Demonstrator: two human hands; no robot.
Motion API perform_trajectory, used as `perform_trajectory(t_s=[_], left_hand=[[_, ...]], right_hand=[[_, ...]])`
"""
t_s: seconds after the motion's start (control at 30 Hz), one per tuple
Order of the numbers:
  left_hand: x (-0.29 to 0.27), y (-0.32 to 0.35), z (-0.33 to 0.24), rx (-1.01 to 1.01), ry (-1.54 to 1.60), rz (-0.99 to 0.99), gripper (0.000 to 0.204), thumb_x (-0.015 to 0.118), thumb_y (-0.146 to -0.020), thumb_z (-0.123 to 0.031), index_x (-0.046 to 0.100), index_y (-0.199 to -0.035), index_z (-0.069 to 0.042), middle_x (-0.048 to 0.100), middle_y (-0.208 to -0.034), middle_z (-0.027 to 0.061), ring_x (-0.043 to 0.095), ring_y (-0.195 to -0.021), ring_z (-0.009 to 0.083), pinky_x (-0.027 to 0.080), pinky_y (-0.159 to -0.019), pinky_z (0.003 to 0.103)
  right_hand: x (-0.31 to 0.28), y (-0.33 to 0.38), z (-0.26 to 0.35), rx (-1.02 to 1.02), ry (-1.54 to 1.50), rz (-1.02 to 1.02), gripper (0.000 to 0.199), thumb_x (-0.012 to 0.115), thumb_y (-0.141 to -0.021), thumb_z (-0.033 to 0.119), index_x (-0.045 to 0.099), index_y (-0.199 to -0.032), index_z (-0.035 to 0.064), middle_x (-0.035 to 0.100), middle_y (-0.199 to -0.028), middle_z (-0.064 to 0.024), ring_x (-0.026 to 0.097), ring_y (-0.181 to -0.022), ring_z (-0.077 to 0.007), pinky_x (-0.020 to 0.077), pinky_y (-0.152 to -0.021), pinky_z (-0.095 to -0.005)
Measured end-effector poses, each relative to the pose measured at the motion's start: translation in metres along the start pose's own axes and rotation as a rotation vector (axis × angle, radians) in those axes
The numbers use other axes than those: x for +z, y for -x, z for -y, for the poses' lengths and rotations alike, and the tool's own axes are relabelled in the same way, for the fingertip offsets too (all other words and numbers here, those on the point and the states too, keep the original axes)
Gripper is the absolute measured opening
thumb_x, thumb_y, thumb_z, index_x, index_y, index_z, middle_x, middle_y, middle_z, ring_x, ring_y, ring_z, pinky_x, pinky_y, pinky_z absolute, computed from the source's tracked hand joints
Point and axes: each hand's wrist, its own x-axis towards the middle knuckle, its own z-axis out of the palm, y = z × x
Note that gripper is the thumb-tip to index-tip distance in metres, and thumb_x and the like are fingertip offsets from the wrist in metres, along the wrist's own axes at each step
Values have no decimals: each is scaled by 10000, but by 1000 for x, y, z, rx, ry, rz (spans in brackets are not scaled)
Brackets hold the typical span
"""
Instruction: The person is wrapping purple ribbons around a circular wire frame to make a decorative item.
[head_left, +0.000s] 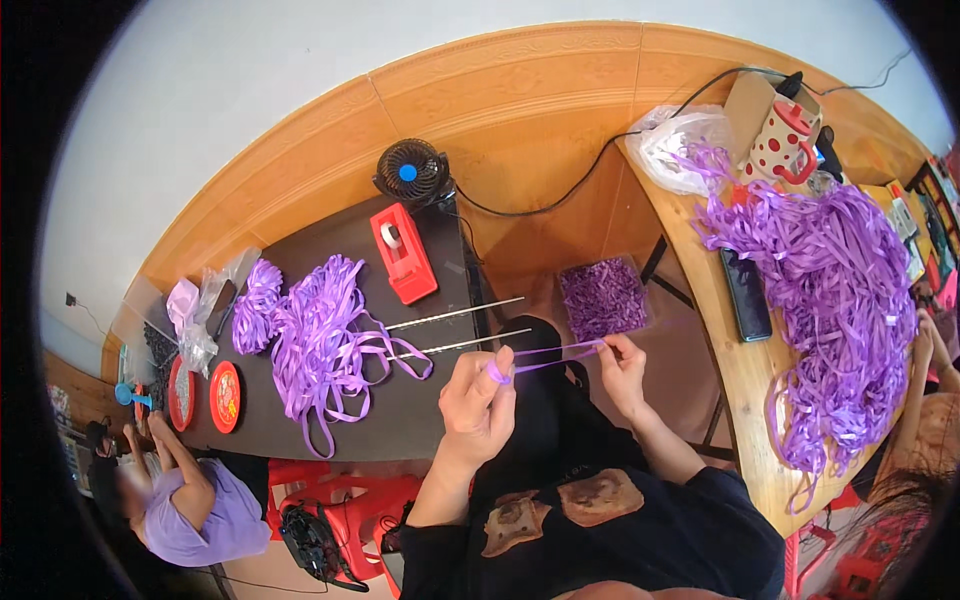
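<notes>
**Packages and screens on the two tables**

Clear plastic bag (672, 140), crumpled, at the far end of the right table. Clear bags (205, 305) on the dark table's left end. Flat black slab (746, 294), possibly a phone, screen dark.

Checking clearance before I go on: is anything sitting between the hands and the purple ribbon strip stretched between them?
Nothing visible. The left hand and right hand both already pinch the purple ribbon strip, which spans free air above the lap, apart from the two metal rods.
</notes>
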Motion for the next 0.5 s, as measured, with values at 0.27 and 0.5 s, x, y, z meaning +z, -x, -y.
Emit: perform_trajectory(t_s=[0.27,0.5], left_hand=[[1,8,7,-225,503,-17,363,556,-837,71,559,-1197,16,611,-852,117,589,-724,189,485,-692,296],[7,14,8,-767,749,176,380,568,-866,3,530,-1244,12,614,-859,50,584,-793,110,447,-737,228]], right_hand=[[-3,4,-4,108,50,69,66,569,-843,23,610,-813,-19,545,-685,18,459,-645,-54,376,-559,-219],[-30,1,-50,383,150,365,145,578,-796,-7,640,-926,-27,649,-771,-61,600,-723,-129,475,-651,-253]])
